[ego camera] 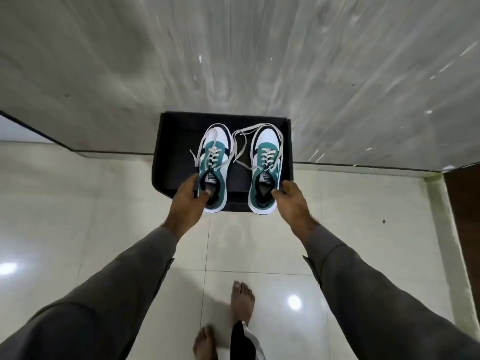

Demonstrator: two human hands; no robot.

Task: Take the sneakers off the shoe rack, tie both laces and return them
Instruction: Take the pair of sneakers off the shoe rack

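Two green, white and navy sneakers stand side by side in a black open box-like rack (166, 162), toes pointing away from me. My left hand (188, 197) pinches the collar of the left sneaker (214, 165), thumb inside the opening. The right sneaker (266, 167) is gripped at its collar edge by my right hand (292, 201). Both pairs of grey laces hang loose and untied; one loop (240, 144) lies between the shoes.
The black rack sits against a grey marble-patterned wall (233, 61) on a glossy cream tile floor (104, 216). My two bare feet (242, 300) stand below. A dark wooden edge (465, 203) runs along the right side.
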